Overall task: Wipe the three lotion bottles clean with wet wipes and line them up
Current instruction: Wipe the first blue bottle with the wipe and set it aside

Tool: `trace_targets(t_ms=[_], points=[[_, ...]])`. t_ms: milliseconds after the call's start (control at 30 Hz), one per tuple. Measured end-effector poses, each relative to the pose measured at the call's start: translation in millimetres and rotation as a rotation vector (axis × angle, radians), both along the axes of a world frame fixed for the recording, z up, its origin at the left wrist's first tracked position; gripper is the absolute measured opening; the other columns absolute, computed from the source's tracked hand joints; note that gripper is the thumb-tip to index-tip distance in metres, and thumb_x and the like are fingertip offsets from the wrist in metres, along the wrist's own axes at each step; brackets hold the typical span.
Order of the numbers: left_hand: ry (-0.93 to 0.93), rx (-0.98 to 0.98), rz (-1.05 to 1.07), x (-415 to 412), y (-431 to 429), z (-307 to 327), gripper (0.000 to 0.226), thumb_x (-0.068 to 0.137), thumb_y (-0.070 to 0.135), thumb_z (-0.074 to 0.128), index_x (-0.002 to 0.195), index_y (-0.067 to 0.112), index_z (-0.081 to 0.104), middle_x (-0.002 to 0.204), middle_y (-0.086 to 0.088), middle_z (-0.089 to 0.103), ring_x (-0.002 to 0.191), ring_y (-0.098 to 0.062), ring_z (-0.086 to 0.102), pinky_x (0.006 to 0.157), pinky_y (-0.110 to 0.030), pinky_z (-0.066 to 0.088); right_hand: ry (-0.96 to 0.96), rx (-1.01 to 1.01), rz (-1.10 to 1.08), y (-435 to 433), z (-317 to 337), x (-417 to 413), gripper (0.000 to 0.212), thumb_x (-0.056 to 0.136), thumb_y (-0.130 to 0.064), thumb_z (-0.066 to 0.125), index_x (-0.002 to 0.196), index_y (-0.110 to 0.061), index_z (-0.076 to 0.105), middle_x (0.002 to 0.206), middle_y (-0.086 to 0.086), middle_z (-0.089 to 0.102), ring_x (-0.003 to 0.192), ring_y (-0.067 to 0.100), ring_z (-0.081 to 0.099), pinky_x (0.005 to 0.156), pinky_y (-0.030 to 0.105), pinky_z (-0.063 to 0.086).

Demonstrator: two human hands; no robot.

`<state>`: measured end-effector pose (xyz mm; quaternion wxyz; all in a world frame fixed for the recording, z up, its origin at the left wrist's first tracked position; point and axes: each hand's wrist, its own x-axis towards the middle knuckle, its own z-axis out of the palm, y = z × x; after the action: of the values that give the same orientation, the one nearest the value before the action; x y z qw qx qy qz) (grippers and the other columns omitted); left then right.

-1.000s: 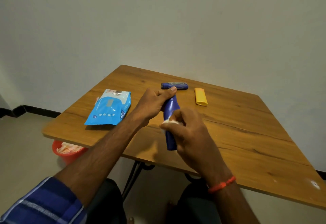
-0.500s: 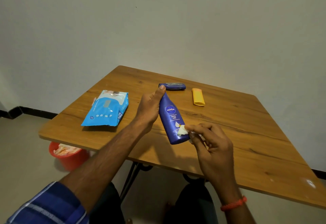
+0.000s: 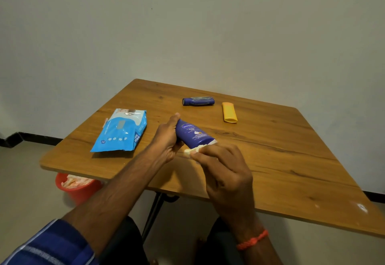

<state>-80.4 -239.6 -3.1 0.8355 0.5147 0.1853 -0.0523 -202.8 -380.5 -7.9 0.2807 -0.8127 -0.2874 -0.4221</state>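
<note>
While hands [image 3: 166,139] grip, Nivea bottle [image 3: 192,134], label up

I have one head-worn view, looking forward and down over the wooden table [image 3: 270,160], close above both forearms, wall beyond.
</note>
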Motion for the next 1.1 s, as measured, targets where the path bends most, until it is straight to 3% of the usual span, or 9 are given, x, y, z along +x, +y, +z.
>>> trace_targets(t_ms=[67,167,367,500,567,700,900,1000,1100], points=[[-0.009,-0.036,-0.003,-2.6,1.6,1.7,0.031,0.093,0.04,0.063,0.104,0.013,0.056,0.093,-0.01,0.068,0.087,-0.024,0.068,0.094,-0.047,0.055,0.018,-0.034,0.045,-0.9,1.3,-2.0,0.028,0.095,-0.033,0.064,0.114,-0.013,0.071,0.111,0.005,0.069,0.107,0.016,0.059,0.091,0.018,0.045],[-0.078,-0.06,-0.006,-5.1,3.2,5.4,0.032,0.092,0.043,0.062,0.099,0.012,0.056,0.086,-0.008,0.068,0.08,-0.022,0.068,0.092,-0.046,0.055,0.076,0.152,0.073,-6.5,5.5,-3.3,0.027,0.096,-0.034,0.061,0.111,-0.015,0.072,0.109,0.003,0.068,0.108,0.013,0.059,0.087,0.016,0.048],[-0.319,0.165,0.054,-4.9,6.1,7.9,0.027,0.094,0.045,0.057,0.087,0.019,0.058,0.061,0.008,0.07,0.074,-0.015,0.068,0.091,-0.046,0.053,0.257,0.431,0.032,-10.3,13.7,-3.5,0.024,0.087,-0.025,0.071,0.111,-0.023,0.069,0.11,-0.004,0.062,0.115,0.009,0.056,0.078,0.01,0.052],[-0.522,0.256,0.037,-9.7,9.4,15.9,0.029,0.096,0.04,0.055,0.079,0.017,0.059,0.063,0.005,0.066,0.062,-0.012,0.066,0.068,-0.03,0.053,0.521,0.776,0.039,-11.8,6.7,3.3,0.016,0.087,-0.014,0.071,0.101,-0.02,0.076,0.102,0.001,0.071,0.1,0.01,0.067,0.075,0.023,0.056],[-0.606,0.34,-0.014,-15.9,5.5,21.8,0.029,0.096,0.038,0.054,0.075,0.018,0.06,0.062,0.005,0.066,0.061,-0.012,0.066,0.065,-0.024,0.052,0.685,0.877,0.095,-13.2,2.3,7.6,0.019,0.089,-0.008,0.07,0.095,-0.024,0.076,0.096,-0.003,0.076,0.092,0.007,0.07,0.075,0.028,0.057],[-0.675,0.457,-0.06,-22.7,-1.8,30.4,0.026,0.095,0.032,0.056,0.074,0.017,0.059,0.062,0.006,0.066,0.061,-0.011,0.068,0.063,-0.017,0.054,0.807,0.869,0.158,-17.7,5.5,4.9,0.017,0.083,-0.022,0.067,0.096,-0.032,0.071,0.096,-0.01,0.076,0.1,0.007,0.07,0.065,0.02,0.057],[-0.767,0.599,-0.206,-24.5,-0.8,30.6,0.028,0.088,0.028,0.062,0.062,0.02,0.058,0.055,0.008,0.053,0.056,-0.01,0.051,0.061,-0.02,0.044,0.665,0.613,0.146,-23.9,33.4,14.8,0.022,0.093,-0.01,0.063,0.106,-0.025,0.073,0.1,-0.008,0.073,0.095,0.008,0.068,0.074,0.024,0.058],[-0.711,0.607,-0.219,-25.9,-6.7,33.1,0.031,0.086,0.031,0.058,0.059,0.015,0.058,0.059,-0.008,0.052,0.057,-0.021,0.047,0.062,-0.03,0.042,0.581,0.399,0.103,-8.0,36.7,22.5,0.026,0.092,-0.011,0.064,0.109,-0.03,0.069,0.103,-0.019,0.069,0.1,0.005,0.065,0.085,0.029,0.057],[-0.587,0.668,-0.189,-25.6,-5.6,38.5,0.034,0.089,0.031,0.059,0.069,0.004,0.066,0.07,-0.019,0.058,0.064,-0.022,0.05,0.069,-0.038,0.045,0.456,0.28,0.051,-3.9,27.7,20.7,0.03,0.091,-0.008,0.066,0.117,-0.021,0.069,0.114,-0.008,0.069,0.109,0.006,0.062,0.092,0.034,0.055]])
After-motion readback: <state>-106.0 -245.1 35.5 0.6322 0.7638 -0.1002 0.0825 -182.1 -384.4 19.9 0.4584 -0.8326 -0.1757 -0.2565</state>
